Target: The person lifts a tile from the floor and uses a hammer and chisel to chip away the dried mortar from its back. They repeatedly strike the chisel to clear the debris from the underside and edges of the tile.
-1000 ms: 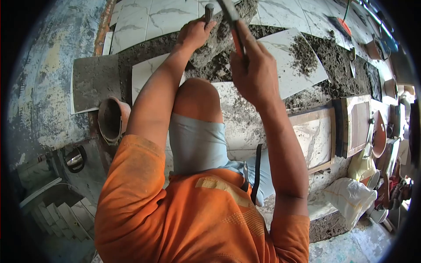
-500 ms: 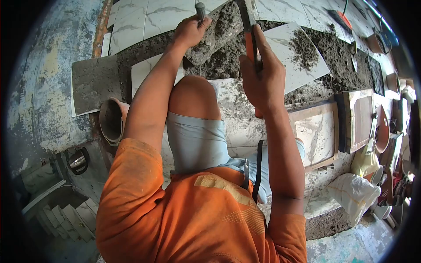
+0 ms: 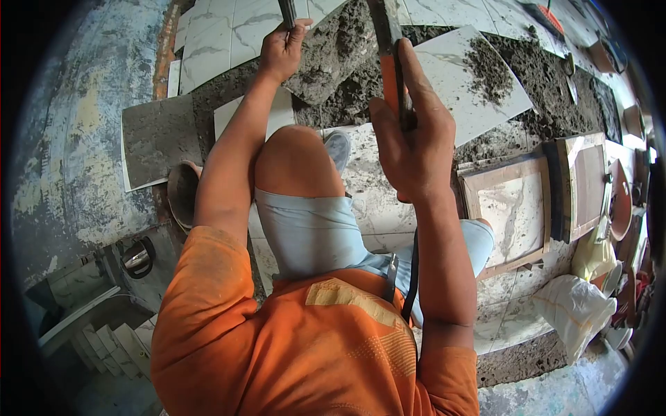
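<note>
My left hand (image 3: 279,50) grips a steel chisel (image 3: 286,12) whose shaft runs up out of the picture, held against a grey lump of hardened mortar (image 3: 326,59). My right hand (image 3: 409,142) is shut on the orange handle of a hammer (image 3: 388,73), raised over my bent knee; the hammer's head is cut off by the top edge. The mortar lump lies on a dark bed of rough mortar (image 3: 527,83) between white marbled tiles.
A loose white tile (image 3: 472,83) with a clump of mortar lies to the right. A grey tile (image 3: 156,139) and a clay pot (image 3: 182,194) sit at left. Framed tile pieces (image 3: 510,208), a white bag (image 3: 572,308) and tools crowd the right. Steps (image 3: 104,343) descend lower left.
Both hands have moved up in the picture. The hammer hand has drawn back toward me and lifted. The chisel hand stays on the mortar lump.
</note>
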Tool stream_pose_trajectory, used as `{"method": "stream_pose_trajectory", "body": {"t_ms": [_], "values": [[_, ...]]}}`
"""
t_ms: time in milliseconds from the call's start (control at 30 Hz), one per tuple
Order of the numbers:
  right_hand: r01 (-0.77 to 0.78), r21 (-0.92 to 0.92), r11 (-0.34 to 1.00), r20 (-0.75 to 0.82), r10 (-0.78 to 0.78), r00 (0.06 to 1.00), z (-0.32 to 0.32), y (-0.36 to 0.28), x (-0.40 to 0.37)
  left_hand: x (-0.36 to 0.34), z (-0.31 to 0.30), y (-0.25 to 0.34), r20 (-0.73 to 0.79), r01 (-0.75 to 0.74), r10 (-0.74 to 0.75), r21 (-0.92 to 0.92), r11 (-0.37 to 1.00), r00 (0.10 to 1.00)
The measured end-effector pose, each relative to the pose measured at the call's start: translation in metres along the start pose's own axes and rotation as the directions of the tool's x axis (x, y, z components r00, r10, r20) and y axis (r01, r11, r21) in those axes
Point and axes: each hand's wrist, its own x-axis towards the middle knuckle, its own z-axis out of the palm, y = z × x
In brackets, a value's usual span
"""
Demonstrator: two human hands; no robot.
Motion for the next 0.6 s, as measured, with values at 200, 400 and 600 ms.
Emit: {"method": "stream_pose_trajectory", "body": {"t_ms": [200,400,600], "values": [[0.081,-0.054,0.995,0.066,-0.077,0.995,-0.006,-0.012,0.006,0.005,-0.005,-0.002,-0.057,-0.152,0.156,0.072,0.986,0.986],[0.196,-0.098,0.976,0.08,-0.188,0.979,-0.002,-0.008,0.006,0.003,-0.005,0.005,-0.046,-0.173,0.176,0.056,0.983,0.983],[0.091,-0.142,0.986,0.177,-0.065,0.982,0.005,0.002,0.002,0.0,-0.005,0.007,-0.062,-0.158,0.162,0.067,0.985,0.985]]}}
